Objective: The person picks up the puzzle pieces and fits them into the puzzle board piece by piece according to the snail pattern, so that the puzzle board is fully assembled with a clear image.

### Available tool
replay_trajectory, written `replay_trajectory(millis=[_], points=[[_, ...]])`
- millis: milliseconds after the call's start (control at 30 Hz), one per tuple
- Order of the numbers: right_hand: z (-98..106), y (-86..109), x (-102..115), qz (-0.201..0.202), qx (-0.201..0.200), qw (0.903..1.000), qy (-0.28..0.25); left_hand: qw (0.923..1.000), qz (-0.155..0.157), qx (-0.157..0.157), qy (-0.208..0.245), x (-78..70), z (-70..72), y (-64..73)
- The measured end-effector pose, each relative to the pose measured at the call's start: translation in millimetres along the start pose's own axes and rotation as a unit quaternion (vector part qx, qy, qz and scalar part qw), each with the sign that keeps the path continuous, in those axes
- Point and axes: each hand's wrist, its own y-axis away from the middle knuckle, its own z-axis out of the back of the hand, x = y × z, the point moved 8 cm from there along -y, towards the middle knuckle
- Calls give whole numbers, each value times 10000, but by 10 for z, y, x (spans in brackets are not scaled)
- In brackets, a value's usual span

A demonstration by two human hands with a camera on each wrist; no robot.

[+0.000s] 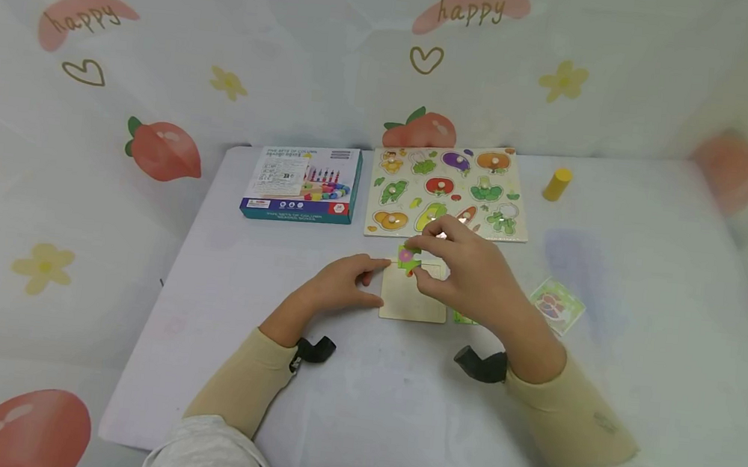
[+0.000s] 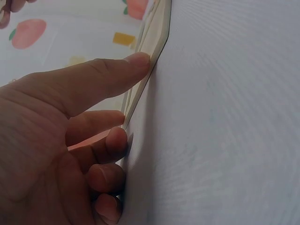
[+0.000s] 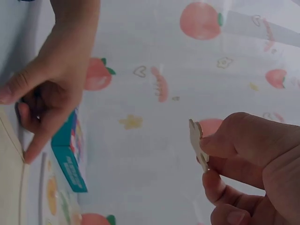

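Note:
My right hand (image 1: 474,273) pinches a small green puzzle piece (image 1: 405,257) with a pink spot between thumb and fingertips, raised over the top of a pale wooden puzzle board (image 1: 408,301). In the right wrist view the piece (image 3: 197,143) shows its plain wooden back and knobbed edge. Along the board's left side, my left hand (image 1: 342,283) touches the edge with index finger and thumb held apart. The left wrist view has the thumb straight against the board's rim (image 2: 161,40), other fingers loosely bent. A green piece (image 1: 463,319) lies partly under my right hand.
Behind the board stand a boxed bead set (image 1: 300,183) and a vegetable peg puzzle (image 1: 448,192). A yellow cylinder (image 1: 557,184) is upright at the back right. On the right lies a small picture card or puzzle (image 1: 557,305). A printed curtain (image 1: 331,49) hangs behind the table.

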Motion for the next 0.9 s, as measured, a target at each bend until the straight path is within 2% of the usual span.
replay_trajectory(millis=[367,667,900], points=[[-405,-67,-180,-482,774,9958,51,10000,-63,-30,-21,16,-5,-18],[-709,-76,-415,-854,1343,9872,59,9999,-106,-26,-29,-1,-1,-24],[-908,-78,-566,-1193,1797,9764,-78,9999,-94,-12,-38,-4,1,-30]])
